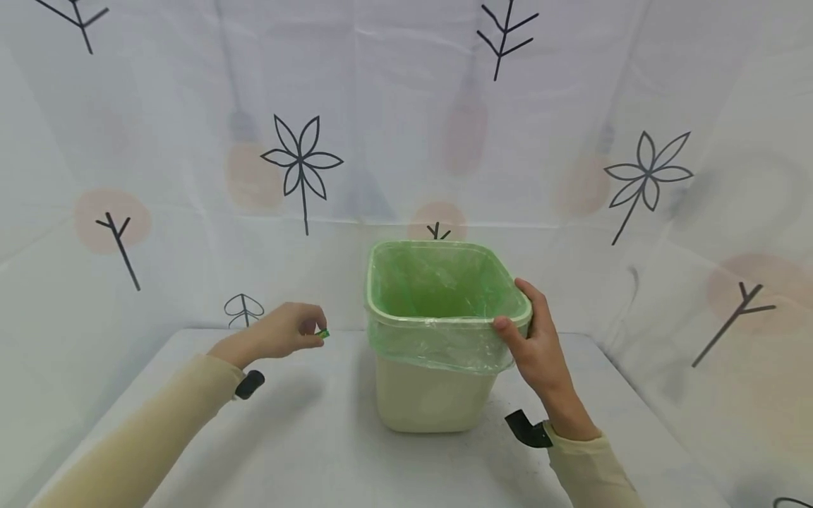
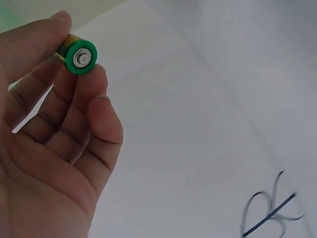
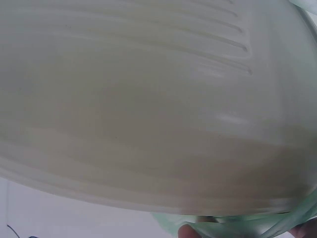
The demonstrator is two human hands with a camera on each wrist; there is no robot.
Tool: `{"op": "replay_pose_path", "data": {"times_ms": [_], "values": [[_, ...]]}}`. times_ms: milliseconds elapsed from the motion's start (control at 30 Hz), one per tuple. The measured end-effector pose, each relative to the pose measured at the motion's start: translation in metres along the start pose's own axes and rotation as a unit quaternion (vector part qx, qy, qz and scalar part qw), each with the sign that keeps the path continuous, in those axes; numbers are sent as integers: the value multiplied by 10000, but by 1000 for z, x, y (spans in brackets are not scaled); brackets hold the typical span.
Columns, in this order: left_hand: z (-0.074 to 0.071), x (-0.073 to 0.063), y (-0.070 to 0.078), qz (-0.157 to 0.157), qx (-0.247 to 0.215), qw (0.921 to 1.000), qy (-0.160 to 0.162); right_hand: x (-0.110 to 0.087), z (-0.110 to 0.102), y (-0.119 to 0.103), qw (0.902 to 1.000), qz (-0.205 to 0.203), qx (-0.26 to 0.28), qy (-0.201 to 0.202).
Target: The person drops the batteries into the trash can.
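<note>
My left hand (image 1: 284,330) is raised left of the bin and pinches a small battery (image 2: 79,55) between thumb and fingers. In the left wrist view its green end with the silver terminal faces the camera. With my right hand (image 1: 538,347) I grip the right side of a cream waste bin (image 1: 435,402), thumb over the front of the rim. A thin green bin liner (image 1: 432,346) lines the bin and folds down outside it. The bin's ribbed wall (image 3: 148,99) fills most of the right wrist view, with a fingertip (image 3: 188,231) showing at the lower edge.
The bin stands on a white-covered table (image 1: 286,437). Behind it and at both sides hangs a pale cloth backdrop (image 1: 381,176) printed with flowers and twigs. Dark bands (image 1: 250,384) sit at both wrists over light sleeves.
</note>
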State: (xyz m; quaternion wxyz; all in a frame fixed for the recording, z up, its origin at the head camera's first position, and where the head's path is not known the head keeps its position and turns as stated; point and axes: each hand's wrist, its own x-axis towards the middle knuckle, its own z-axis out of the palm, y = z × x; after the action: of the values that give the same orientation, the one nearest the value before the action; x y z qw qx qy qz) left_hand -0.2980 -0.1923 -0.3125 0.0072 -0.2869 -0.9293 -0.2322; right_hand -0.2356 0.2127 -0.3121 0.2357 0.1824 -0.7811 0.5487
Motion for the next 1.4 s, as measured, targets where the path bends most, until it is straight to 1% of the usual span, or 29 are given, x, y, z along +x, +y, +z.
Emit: {"op": "replay_pose_path", "data": {"times_ms": [100, 167, 267, 367, 533, 633, 733, 800, 1033, 1133, 1300, 1400], "values": [[-20, 4, 15, 100, 81, 9999, 85, 0, 0, 0, 10000, -2, -26, 16], [-32, 7, 25, 186, 186, 9996, 74, 0, 0, 0, 10000, 1, -45, 20], [-47, 14, 39, 320, 326, 9989, 71, -1, -1, -1, 10000, 10, -70, 26], [-61, 20, 54, 451, 368, 9982, 136, 0, -1, -1, 10000, 2, -74, 17], [-79, 33, 77, 614, 346, 9970, 320, 0, -1, 0, 10000, 3, -58, 22], [-84, 44, 90, 852, 363, 9950, 373, -1, -2, 0, 10000, 16, -13, 23], [-84, 57, 104, 1093, 412, 9926, 340, -1, -2, -1, 10000, 10, 28, 21], [-83, 65, 113, 1192, 440, 9915, 281, -1, -2, -1, 10000, -14, 53, 23], [-72, 86, 141, 1463, 309, 9887, 97, 0, 0, -3, 9999, -28, 94, -26], [-63, 94, 147, 1540, 304, 9876, 3, 0, 0, -3, 10000, -21, 63, -11], [-49, 102, 153, 1459, 461, 9878, -307, 1, -1, -4, 10000, -14, 72, -15], [-43, 105, 154, 1492, 637, 9862, -322, 1, -1, -4, 10000, -6, 70, -14]]}}
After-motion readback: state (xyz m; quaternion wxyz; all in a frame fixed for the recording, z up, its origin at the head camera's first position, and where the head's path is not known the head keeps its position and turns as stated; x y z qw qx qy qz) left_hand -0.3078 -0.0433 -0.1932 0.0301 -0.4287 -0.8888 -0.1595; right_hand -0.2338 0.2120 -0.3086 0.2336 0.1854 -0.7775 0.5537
